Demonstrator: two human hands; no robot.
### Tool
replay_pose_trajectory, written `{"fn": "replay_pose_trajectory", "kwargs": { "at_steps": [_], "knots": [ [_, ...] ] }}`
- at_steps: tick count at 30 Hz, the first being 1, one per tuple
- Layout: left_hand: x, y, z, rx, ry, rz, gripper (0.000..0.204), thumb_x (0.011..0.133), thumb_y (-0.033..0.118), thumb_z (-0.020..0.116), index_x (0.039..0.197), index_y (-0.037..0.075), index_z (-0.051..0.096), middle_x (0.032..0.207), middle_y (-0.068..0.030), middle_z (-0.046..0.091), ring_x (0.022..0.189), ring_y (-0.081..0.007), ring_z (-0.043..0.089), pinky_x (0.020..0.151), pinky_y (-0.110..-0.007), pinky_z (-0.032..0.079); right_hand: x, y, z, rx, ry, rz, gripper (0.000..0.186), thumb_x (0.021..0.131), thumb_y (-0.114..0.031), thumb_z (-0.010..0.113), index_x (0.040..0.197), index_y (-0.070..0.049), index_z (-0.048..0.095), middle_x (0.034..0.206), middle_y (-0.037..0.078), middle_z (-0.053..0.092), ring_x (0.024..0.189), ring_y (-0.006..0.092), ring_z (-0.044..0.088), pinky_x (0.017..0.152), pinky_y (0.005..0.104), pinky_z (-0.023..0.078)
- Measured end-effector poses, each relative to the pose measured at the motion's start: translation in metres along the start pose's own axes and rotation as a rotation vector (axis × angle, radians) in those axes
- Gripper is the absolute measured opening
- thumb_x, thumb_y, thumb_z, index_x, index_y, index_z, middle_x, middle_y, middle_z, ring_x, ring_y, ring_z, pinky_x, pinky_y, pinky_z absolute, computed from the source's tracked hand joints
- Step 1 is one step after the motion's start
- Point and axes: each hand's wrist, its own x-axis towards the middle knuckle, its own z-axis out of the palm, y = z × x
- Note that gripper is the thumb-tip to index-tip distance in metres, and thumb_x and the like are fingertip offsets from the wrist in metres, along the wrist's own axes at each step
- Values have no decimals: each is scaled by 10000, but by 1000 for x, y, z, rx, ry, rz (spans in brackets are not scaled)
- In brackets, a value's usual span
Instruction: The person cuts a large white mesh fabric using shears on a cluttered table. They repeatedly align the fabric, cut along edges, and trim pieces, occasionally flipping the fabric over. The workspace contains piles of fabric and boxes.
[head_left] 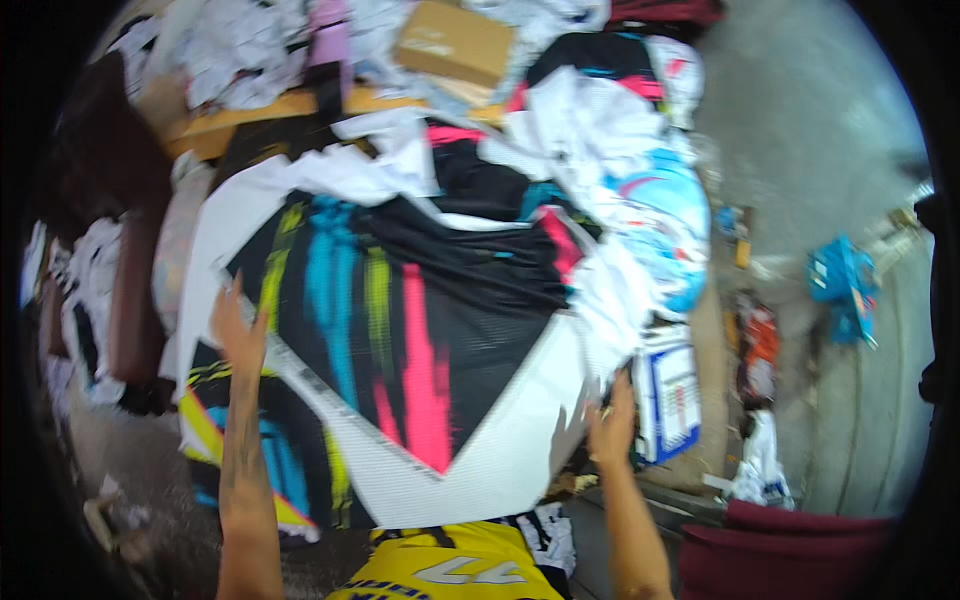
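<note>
A large printed fabric piece (375, 330), black with blue, lime and pink streaks and a wide white border, lies spread in front of me. Its black part comes to a point near my body, and folds bunch up toward its far right. My left hand (240, 325) is at the left side of the black print, fingers stretched and thumb apart. By the right edge of the white border is my right hand (612, 425), fingers extended, casting a shadow on the cloth. Whether either hand presses on the fabric is hard to tell because of blur.
Another black, yellow and blue printed piece (275, 445) lies at the near left. White and coloured cloth (590, 120) is heaped at the back, beside a cardboard box (455, 42). A blue-and-white packet (668, 395) sits to the right. A maroon seat (780, 555) stands lower right.
</note>
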Motion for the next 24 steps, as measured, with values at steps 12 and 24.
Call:
{"fn": "replay_pose_trajectory", "kwargs": {
  "at_steps": [12, 24],
  "knots": [
    [-359, 279, -109, -270, -673, 278, 538, 703, 115, 946, 1127, 64, 619, 1125, -156, 573, 1130, -398, 547, 1001, -528, 431, -95, 137, -57, -89, -117, 183, 415, 980, -156, 740, 1326, 6, 575, 1277, 248, 613, 1268, 464, 599, 1060, 534, 513],
    [-397, 266, -107, -432, -364, -132, 64, 937, 78, 780, 950, 17, 767, 968, -155, 734, 990, -377, 643, 935, -494, 499, -99, 206, -80, 387, -462, 279, 376, 988, -320, 809, 1128, 5, 681, 933, 146, 722, 902, 288, 732, 779, 410, 562]
  ]
}}
